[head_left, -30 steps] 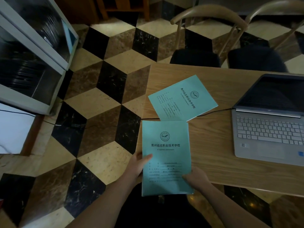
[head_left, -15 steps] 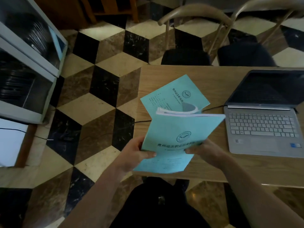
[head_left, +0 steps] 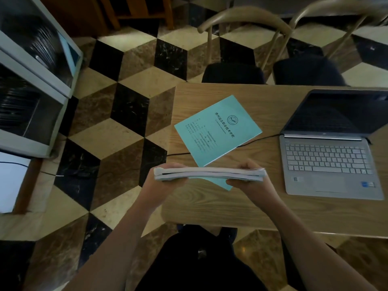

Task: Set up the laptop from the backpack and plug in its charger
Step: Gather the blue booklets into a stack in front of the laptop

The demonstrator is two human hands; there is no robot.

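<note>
An open silver laptop (head_left: 327, 162) with a dark screen sits on the right of the wooden table (head_left: 210, 200). A black charger cable (head_left: 260, 139) runs from its left side across the table and off the left edge. I hold a stack of teal booklets (head_left: 210, 173) edge-on above the table's front left. My left hand (head_left: 161, 183) grips its left end and my right hand (head_left: 249, 181) grips its right end. Another teal booklet (head_left: 218, 129) lies flat on the table behind the stack, over the cable.
Two chairs (head_left: 233, 72) with curved backs stand at the table's far side. A white glass-fronted cabinet (head_left: 31, 80) stands at the left on the chequered floor. A thin cable (head_left: 69, 175) lies on the floor by the table's left edge. A dark shape (head_left: 199, 259) sits below the table's front edge.
The booklets I held flat over the table's front edge have been lifted and turned, so their page edges now face me. Both hands moved up and forward with them.
</note>
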